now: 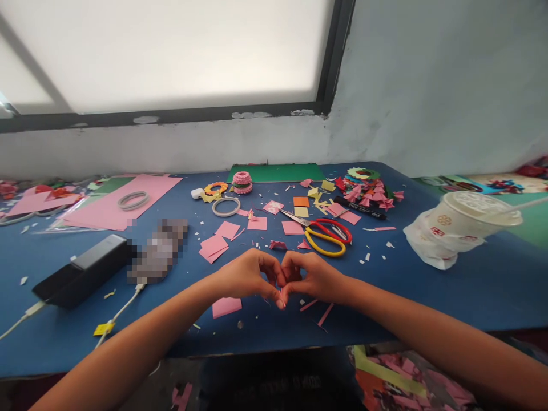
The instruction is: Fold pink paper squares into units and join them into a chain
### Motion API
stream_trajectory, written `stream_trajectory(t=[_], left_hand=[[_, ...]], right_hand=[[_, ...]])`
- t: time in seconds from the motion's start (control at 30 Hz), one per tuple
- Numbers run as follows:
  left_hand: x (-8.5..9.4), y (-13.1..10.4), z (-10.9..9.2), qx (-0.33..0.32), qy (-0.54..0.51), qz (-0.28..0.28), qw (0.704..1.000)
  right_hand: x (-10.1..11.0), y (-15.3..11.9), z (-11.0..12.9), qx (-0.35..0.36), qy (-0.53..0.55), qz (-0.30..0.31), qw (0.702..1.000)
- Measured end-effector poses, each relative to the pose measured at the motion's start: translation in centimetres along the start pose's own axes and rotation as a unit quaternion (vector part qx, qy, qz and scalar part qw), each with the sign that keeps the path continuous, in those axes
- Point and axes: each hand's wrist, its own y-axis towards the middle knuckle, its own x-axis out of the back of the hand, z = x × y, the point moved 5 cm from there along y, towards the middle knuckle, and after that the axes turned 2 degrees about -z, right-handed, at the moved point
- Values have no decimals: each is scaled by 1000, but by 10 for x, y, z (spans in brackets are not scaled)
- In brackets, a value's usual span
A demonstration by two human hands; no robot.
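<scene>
My left hand [249, 275] and my right hand [313, 278] meet above the front part of the blue table, thumbs and fingertips pinched together. A sliver of pink paper [282, 293] shows between the fingertips; the fingers hide most of it. Just beyond the hands lie small folded pink pieces [278, 245] and scissors [327, 237] with one red and one yellow handle. Pink paper squares [213, 248] are spread to the left of the scissors, and another pink square [226, 307] rests under my left wrist.
A paper cup in a plastic bag [449, 231] stands at right. At left are a black box-like holder [88, 268], a blurred-out device [158, 251] and cables. Rings of tape [226, 207], a black marker [360, 208], folded paper rings [242, 181] and scraps lie toward the wall.
</scene>
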Motion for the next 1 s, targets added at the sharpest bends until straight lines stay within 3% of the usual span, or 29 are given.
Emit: stream_trajectory(t=[0.13,0.2,0.3,0.43,0.6,0.77,1.0], left_hand=[[-9,-1,0,-7,28,24,999],[-8,0,0,-8,38,9,999],[1,0,-3,-26,-16,-59,998],[17,-3,-11,-83,-126,-172,973],[19,-4,-13,-103,-139,-195,965],[19,-5,-12,-95,-89,-183,974],[23,-11,-20,-156,113,-247,950]], right_hand=[[-3,-1,3,50,-74,-1,996],[0,-1,5,78,-111,-8,991],[12,1,7,91,-113,-57,988],[24,2,15,113,-74,-99,986],[21,-1,24,134,-117,-98,979],[23,1,21,111,-128,-111,979],[26,1,22,130,-171,-118,969]])
